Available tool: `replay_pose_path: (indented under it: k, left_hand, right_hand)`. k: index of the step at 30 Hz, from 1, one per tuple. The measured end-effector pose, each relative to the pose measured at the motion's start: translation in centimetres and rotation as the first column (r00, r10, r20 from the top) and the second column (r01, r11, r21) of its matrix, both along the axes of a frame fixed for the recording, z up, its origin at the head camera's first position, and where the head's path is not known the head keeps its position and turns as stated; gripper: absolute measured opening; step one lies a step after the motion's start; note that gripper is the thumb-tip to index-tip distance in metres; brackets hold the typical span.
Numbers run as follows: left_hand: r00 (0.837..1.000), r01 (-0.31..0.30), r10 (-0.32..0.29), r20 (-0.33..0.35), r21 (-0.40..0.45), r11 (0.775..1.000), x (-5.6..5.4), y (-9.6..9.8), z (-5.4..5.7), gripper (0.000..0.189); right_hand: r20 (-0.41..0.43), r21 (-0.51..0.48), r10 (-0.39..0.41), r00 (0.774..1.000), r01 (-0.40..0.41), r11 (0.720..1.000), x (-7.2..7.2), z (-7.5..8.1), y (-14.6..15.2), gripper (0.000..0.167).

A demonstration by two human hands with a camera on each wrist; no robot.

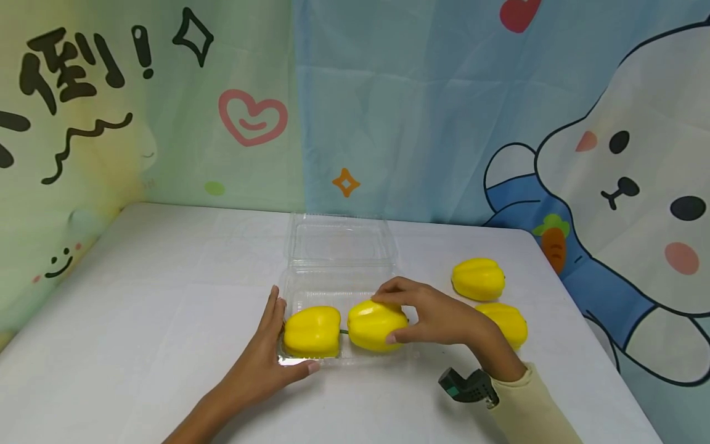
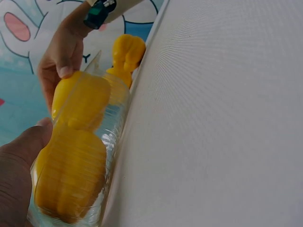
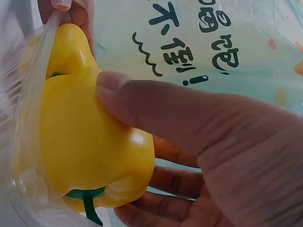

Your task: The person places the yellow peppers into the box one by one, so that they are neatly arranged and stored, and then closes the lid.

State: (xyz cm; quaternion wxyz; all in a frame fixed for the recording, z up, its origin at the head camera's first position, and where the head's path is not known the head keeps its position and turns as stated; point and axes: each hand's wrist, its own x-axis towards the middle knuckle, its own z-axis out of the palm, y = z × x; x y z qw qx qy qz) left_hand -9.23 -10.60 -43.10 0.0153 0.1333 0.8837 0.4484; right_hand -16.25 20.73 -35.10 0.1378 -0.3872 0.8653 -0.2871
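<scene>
A clear plastic clamshell box lies unfolded on the table, its lid laid back towards the wall. My left hand holds the box's near left corner, fingers along the side wall and thumb at the front rim. Inside, on the left, sits a yellow bell pepper on its side. To its right, my right hand grips a second yellow bell pepper between thumb and fingers. That pepper is within the box's right half, its green stem showing in the right wrist view.
Two more yellow bell peppers lie right of the box: a far one and a nearer one, partly behind my right forearm. A black device is worn on the right wrist. A printed cloth backdrop stands behind the white table.
</scene>
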Motion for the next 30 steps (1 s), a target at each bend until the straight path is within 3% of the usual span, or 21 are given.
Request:
replay_pose_path:
  k: [30]
  left_hand:
    - [1.0,0.011,-0.011,-0.012,0.009,1.0,-0.02,-0.02,-0.17,0.124]
  right_hand:
    - [0.048,0.104,-0.033,0.998,0.027,0.994,0.54,0.03,-0.74,0.059]
